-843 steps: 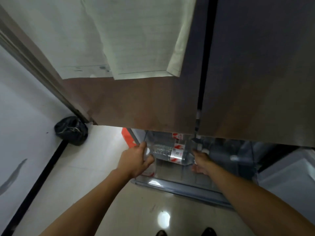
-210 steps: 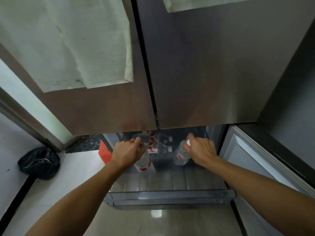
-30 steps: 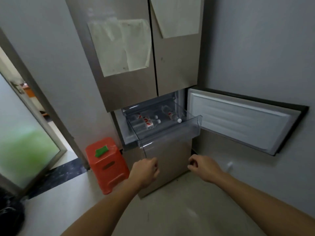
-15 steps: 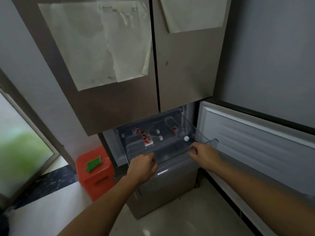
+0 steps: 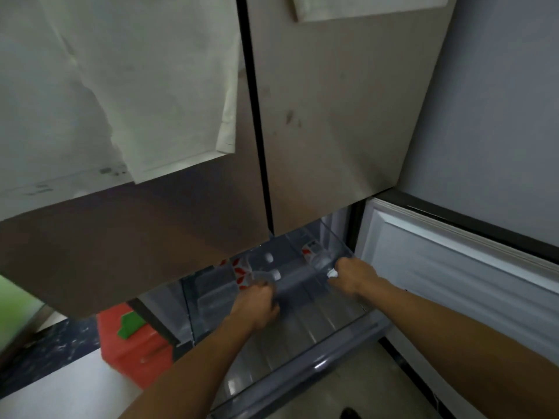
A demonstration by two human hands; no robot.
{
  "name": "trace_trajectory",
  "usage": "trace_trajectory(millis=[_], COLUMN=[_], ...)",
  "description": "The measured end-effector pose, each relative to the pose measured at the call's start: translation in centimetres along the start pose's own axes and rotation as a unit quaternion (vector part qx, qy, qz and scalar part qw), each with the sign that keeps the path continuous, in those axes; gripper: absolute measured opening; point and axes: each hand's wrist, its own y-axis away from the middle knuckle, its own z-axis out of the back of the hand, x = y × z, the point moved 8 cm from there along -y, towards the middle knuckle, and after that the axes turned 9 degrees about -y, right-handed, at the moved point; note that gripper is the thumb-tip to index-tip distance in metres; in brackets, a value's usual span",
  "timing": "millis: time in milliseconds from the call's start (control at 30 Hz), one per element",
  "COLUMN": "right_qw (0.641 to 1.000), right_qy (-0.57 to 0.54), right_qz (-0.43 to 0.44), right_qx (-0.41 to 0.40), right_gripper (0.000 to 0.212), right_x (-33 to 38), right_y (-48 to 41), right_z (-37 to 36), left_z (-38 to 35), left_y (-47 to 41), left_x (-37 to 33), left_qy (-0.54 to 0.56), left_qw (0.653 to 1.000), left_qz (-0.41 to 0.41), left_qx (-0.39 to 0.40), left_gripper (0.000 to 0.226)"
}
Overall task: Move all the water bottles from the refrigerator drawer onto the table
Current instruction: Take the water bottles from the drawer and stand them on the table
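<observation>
The clear refrigerator drawer (image 5: 305, 337) is pulled out below the closed upper doors. Two water bottles with red-and-white labels (image 5: 240, 272) lie side by side at its back left, white caps pointing right. A third water bottle (image 5: 314, 256) lies at the back right, cap toward me. My left hand (image 5: 257, 305) is inside the drawer with its fingers curled round the neck end of the nearer left bottle. My right hand (image 5: 355, 278) pinches the right bottle at its white cap (image 5: 332, 273). The backs of the bottles are hidden under the doors.
The lower fridge door (image 5: 453, 267) stands swung open on the right, close to my right arm. A red plastic stool (image 5: 133, 349) with a green piece on it sits on the floor to the left. Papers (image 5: 145, 86) hang on the upper doors.
I have moved closer and leaned over the drawer. Both hands went from the drawer's front edge into it and now reach the bottles.
</observation>
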Motion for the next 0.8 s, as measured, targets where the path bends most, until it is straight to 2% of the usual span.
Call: trace_trajectory(millis=[200, 333, 367, 467, 533, 633, 733, 800], right_qw=[0.996, 0.996, 0.996, 0.996, 0.995, 0.996, 0.997, 0.998], right_qy=[0.051, 0.058, 0.060, 0.088, 0.096, 0.060, 0.004, -0.003], right_qz=[-0.021, -0.042, -0.043, -0.019, -0.014, -0.040, -0.051, -0.045], right_qx=[0.066, 0.062, 0.052, 0.025, 0.027, 0.055, 0.063, 0.052], right_gripper=[0.048, 0.089, 0.092, 0.082, 0.082, 0.092, 0.079, 0.077], right_x=[-0.2, -1.3, -1.5, -1.1, -0.7, -0.9, -1.5, -1.6], right_y=[-7.0, -10.6, -11.1, -11.3, -10.8, -9.7, -7.7, -6.1], right_z=[-3.3, -5.4, -5.7, -5.9, -6.0, -6.6, -6.7, -6.0], left_z=[-3.0, -5.2, -5.6, -5.6, -5.3, -4.5, -3.4, -2.2], left_y=[-7.3, -10.4, -10.8, -10.8, -9.9, -8.0, -5.7, -4.0], left_x=[1.2, 1.4, 1.4, 1.0, 0.4, -1.0, -2.2, -2.8], left_qy=[-0.008, -0.086, -0.108, -0.139, -0.147, -0.169, -0.189, -0.214], left_qw=[1.000, 0.996, 0.993, 0.990, 0.989, 0.985, 0.980, 0.972], left_qz=[0.015, 0.030, 0.034, 0.029, 0.017, -0.008, -0.052, -0.093], left_qx=[-0.022, -0.023, -0.024, -0.025, -0.020, -0.021, -0.019, -0.035], left_gripper=[0.044, 0.057, 0.061, 0.057, 0.052, 0.047, 0.042, 0.035])
